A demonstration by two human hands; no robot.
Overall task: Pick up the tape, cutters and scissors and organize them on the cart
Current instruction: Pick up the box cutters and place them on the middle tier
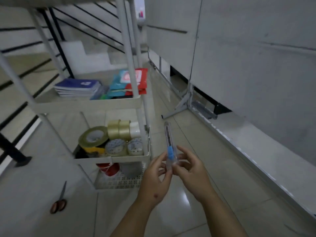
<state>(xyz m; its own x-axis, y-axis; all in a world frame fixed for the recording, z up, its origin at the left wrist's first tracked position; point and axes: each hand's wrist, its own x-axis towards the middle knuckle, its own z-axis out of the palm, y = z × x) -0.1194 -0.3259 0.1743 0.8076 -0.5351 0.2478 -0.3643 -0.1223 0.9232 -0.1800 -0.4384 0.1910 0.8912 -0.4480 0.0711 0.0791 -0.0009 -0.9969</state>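
Observation:
A clear plastic cutter (167, 134) with a blue slider stands upright, held at its lower end by both my left hand (156, 178) and my right hand (191, 170), just right of the white cart (109, 158). The cart's middle tray holds several tape rolls (118, 139): clear, yellowish and one yellow-black. Scissors (59, 201) with reddish-brown handles lie on the floor at the lower left, blades pointing away from me.
The cart's upper tray (85, 103) carries blue notebooks (77, 87) and red and teal packets (130, 82). A red roll (109, 168) sits in the perforated bottom basket. A grey partition wall on metal feet (181, 105) runs along the right. A black stair railing (10, 147) stands left.

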